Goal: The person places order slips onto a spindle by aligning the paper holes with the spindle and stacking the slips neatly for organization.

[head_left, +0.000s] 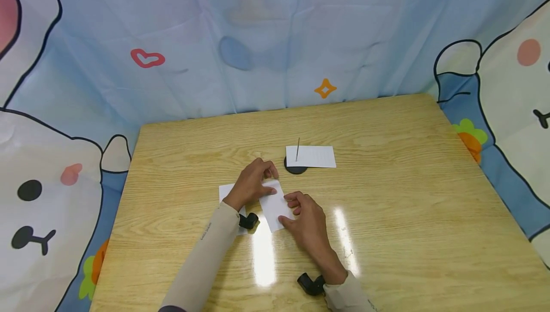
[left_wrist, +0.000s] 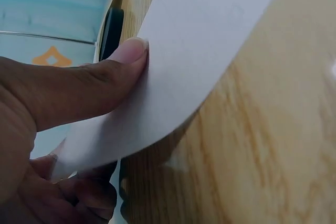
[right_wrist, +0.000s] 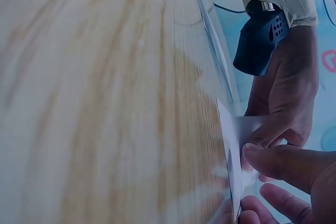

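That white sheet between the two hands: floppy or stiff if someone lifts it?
The white sheet would probably flex easily, since it curves near the left hand. It is likely light too, as its edge looks thin in the right wrist view.

From above, the head view faces forward and down over most of the counter point(head_left: 408, 183). Each wrist view looks across it, tipped sideways, low and close; all three share the white sheet point(head_left: 271, 208), the right wrist's nearly edge-on.
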Demonstrator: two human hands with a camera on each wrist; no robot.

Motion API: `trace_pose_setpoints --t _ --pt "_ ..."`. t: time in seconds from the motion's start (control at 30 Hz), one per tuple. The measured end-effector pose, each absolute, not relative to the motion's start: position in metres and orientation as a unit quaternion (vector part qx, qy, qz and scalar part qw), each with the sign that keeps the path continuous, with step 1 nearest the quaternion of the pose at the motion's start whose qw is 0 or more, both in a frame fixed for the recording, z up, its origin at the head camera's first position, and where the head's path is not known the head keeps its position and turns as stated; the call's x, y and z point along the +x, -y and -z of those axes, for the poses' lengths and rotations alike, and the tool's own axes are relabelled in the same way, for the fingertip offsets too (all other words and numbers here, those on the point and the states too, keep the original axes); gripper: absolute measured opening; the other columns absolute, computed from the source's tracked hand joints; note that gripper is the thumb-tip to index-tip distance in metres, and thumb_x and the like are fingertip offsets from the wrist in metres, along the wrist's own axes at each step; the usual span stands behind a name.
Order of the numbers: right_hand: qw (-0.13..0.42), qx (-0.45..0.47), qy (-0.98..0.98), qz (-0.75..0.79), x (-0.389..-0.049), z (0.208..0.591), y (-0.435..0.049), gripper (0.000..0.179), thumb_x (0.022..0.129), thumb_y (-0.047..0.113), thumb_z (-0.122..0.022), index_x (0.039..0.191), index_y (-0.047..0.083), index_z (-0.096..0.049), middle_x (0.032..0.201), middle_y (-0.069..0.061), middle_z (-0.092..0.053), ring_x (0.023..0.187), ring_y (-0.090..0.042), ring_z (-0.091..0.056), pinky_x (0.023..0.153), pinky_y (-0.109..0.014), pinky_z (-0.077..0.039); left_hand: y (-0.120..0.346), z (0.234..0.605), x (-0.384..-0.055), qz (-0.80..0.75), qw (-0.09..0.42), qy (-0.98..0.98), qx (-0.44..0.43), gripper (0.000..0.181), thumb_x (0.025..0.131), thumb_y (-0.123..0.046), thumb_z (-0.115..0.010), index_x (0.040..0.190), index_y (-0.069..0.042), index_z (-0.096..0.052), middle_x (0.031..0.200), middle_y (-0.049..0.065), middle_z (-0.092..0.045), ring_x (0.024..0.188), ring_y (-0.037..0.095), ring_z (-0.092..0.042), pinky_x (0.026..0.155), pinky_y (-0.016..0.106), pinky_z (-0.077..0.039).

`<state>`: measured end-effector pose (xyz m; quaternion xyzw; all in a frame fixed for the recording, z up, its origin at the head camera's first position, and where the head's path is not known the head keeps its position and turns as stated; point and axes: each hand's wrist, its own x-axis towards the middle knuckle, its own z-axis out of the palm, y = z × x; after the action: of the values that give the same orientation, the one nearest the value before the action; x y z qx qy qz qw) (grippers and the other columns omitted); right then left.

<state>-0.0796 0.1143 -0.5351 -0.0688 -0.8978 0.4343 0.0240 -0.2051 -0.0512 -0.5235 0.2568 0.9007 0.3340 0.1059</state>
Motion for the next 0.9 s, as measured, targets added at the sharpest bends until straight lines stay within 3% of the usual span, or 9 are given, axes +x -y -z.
trace_pose_setpoints --t 0.2,0.3,0.47,0.9 --pt "0.026 -0.068 0.897 -0.435 -0.0791 0.5349 -0.1145 0.049 0.075 0.007 -0.096 0.118 0.011 -0.074 0.101 -0.003 -0.071 0.085 -0.016 -0.063 0.079 -0.034 -0.051 0.0516 0.5218 -0.2059 -0.366 0.126 -0.890 0.240 0.025 0.081 -0.009 -0.093 0.093 -0.014 -0.072 0.104 0.003 -0.073 0.101 0.019 -0.068 0.095 0.040 -0.056" --pt "0.025 -0.070 0.897 -0.436 -0.0792 0.5347 -0.1151 0.049 0.075 0.007 -0.096 0.119 0.011 -0.074 0.102 -0.003 -0.072 0.086 -0.016 -0.063 0.079 -0.034 -0.051 0.0526 0.5204 -0.2070 -0.373 0.132 -0.888 0.234 0.020 0.082 -0.010 -0.092 0.091 -0.016 -0.075 0.100 -0.001 -0.077 0.095 0.016 -0.069 0.091 0.037 -0.056" --pt "0.024 -0.073 0.897 -0.436 -0.0799 0.5354 -0.1162 0.049 0.076 0.007 -0.095 0.120 0.011 -0.074 0.102 -0.004 -0.071 0.085 -0.016 -0.062 0.078 -0.033 -0.050 0.0562 0.5190 -0.2094 -0.386 0.135 -0.881 0.238 0.017 0.083 -0.013 -0.092 0.089 -0.018 -0.077 0.091 -0.003 -0.076 0.082 0.011 -0.064 0.080 0.030 -0.054" --pt "0.010 -0.085 0.886 -0.457 -0.0812 0.5358 -0.1176 0.036 0.078 0.009 -0.094 0.107 0.017 -0.073 0.097 -0.003 -0.071 0.079 -0.014 -0.059 0.071 -0.029 -0.046 0.0606 0.5149 -0.2119 -0.467 0.169 -0.842 0.211 0.013 0.087 -0.011 -0.088 0.092 -0.014 -0.077 0.092 0.002 -0.074 0.081 0.012 -0.065 0.079 0.028 -0.053"
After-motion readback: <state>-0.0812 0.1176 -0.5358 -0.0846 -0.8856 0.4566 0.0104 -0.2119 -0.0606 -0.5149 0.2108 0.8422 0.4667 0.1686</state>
